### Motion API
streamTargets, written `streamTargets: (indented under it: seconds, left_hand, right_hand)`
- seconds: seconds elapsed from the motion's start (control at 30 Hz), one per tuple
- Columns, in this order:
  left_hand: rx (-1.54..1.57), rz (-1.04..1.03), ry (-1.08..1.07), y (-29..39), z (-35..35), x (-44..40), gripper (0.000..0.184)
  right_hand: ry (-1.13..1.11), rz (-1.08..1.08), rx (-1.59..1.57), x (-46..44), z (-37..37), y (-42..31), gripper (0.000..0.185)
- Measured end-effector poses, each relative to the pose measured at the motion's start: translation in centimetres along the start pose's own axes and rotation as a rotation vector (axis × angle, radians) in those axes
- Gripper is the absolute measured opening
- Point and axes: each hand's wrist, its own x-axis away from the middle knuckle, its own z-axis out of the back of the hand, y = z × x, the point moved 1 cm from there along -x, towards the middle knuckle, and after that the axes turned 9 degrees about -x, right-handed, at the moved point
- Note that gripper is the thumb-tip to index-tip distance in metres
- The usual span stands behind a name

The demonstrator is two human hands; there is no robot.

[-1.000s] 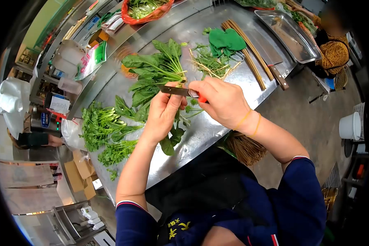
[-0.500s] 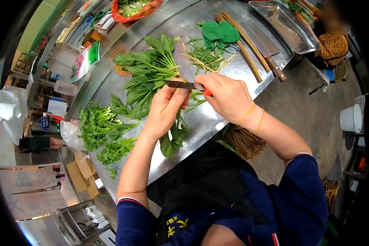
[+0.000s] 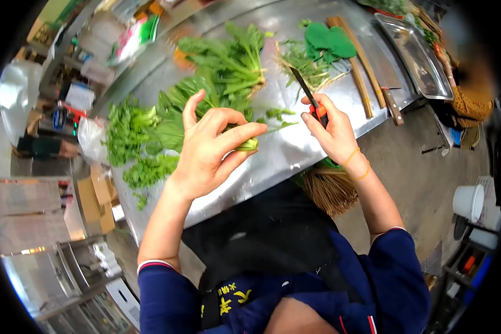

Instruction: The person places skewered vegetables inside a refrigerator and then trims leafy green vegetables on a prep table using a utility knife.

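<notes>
My left hand (image 3: 209,147) is closed around the stem of a spinach plant (image 3: 247,145). The pale cut end pokes out past my fingertips, and the leaves lie partly hidden behind the hand. In my right hand (image 3: 335,125) is a small knife (image 3: 305,86) with a dark blade and an orange-and-black handle, its blade tilted up and to the left, apart from the greens. Beyond my left hand lies a pile of spinach (image 3: 228,61) on the steel table (image 3: 278,161). Bunches of leafy herbs (image 3: 125,128) rest at its left.
Root trimmings (image 3: 300,69) and a green cloth (image 3: 328,42) lie at the far side. Long wooden sticks (image 3: 357,61), a cleaver (image 3: 394,106) and a metal tray (image 3: 412,53) are to the right. A bristly broom (image 3: 328,189) stands below the table's near edge.
My right hand has drawn the knife away to the right, and its blade now points upward. My left hand has turned, with the stem end now showing at its fingertips. The view has shifted.
</notes>
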Motion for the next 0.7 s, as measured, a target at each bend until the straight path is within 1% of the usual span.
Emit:
streamTargets:
  seconds: [0.07,0.1,0.13,0.2,0.23,0.27,0.3,0.33,0.4,0.43,0.47,0.53,0.6,0.63,0.7]
  left_hand:
    - [-0.073,0.032,-0.083,0.1,-1.4,3.3,0.04]
    - [-0.099,0.084,-0.186,0.0,-2.7,5.6,0.047]
    - [-0.139,0.155,-0.265,0.0,-4.1,8.1,0.057]
    - [-0.115,0.309,-0.224,0.4,-5.0,13.0,0.061]
    - [-0.096,0.396,-0.101,0.9,-4.8,15.0,0.06]
    - [-0.07,0.482,0.025,1.5,-4.9,16.8,0.058]
    - [0.03,0.651,0.222,2.0,-5.8,18.4,0.043]
    - [0.155,0.861,0.274,2.5,-7.0,20.2,0.025]
    - [0.904,1.304,0.33,2.9,-9.9,22.0,0.014]
    - [1.005,1.35,0.286,3.0,-10.6,21.4,0.018]
    - [1.08,1.412,0.283,2.9,-11.6,20.8,0.029]
    - [1.247,1.451,0.4,2.7,-12.4,19.1,0.034]
    - [1.35,1.45,0.374,2.0,-12.5,17.7,0.034]
    - [1.394,1.395,0.362,1.6,-12.8,17.6,0.028]
    - [1.46,1.384,0.347,0.8,-13.5,18.2,0.028]
  right_hand:
    - [-0.064,-0.039,-0.036,1.2,-1.8,0.3,0.03]
    - [-0.115,-0.08,-0.078,1.9,-3.1,1.1,0.031]
    - [-0.175,-0.104,-0.011,2.5,-4.5,1.6,0.032]
    - [-0.277,-0.118,0.051,3.6,-7.0,2.9,0.03]
    - [-0.314,-0.17,0.03,3.9,-8.3,3.8,0.029]
    - [-0.328,-0.176,0.025,4.2,-9.5,4.0,0.03]
    - [-0.349,-0.196,0.026,4.3,-10.6,4.3,0.032]
    - [-0.372,-0.212,0.023,4.2,-11.8,4.7,0.034]
    - [-0.393,-0.185,0.121,3.9,-13.8,5.4,0.035]
    - [-0.398,-0.17,0.172,3.8,-14.5,5.6,0.035]
    - [-0.403,-0.181,0.172,3.7,-15.1,5.7,0.037]
    - [-0.41,-0.204,0.169,3.4,-16.0,6.0,0.042]
    - [-0.45,-0.36,-0.002,3.6,-16.8,6.7,0.043]
    - [-0.469,-0.421,-0.089,3.9,-17.2,6.8,0.043]
    - [-0.485,-0.511,-0.271,4.3,-17.6,6.4,0.042]
